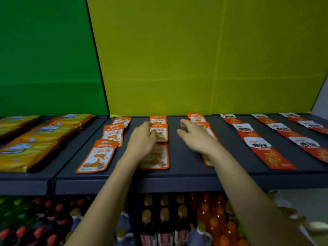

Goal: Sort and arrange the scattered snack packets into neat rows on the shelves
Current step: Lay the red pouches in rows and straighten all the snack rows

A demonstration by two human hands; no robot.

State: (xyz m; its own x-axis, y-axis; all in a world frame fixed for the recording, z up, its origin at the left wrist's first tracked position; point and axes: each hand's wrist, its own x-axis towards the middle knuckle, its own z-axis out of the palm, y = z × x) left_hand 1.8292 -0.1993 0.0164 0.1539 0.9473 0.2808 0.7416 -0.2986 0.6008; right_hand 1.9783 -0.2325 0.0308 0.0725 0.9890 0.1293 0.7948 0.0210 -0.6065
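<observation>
Three columns of orange packets [96,157] flat on the dark shelf [186,172], head view only. Left column skewed and overlapping; middle and right columns straighter.

Down on the second packet [160,135] of the middle column: left hand [142,141], fingers bent over its left edge. Pinch or plain press: cannot tell.

Over the right orange column: right hand [195,137], fingers loose and spread, nothing visibly held. Contact with the packets underneath unclear.

Further right, red packets [266,153] in three rows; far left, yellow packets [26,151]; one level down, bottles [163,219].

Probable step: squaring up the middle column. Left column not yet straightened.

Risks from here:
- Second packet touching or overlapping the front packet [156,157]. Sliding one likely to drag the other toward the shelf lip, possibly over it onto the bottles.
- Slick film lying flat: poor purchase for a pinch, easy slip.
- Right forearm low across the right column: easy to sweep packets out of line on withdrawal.
- Left forearm close beside the front of the left column: same hazard.
</observation>
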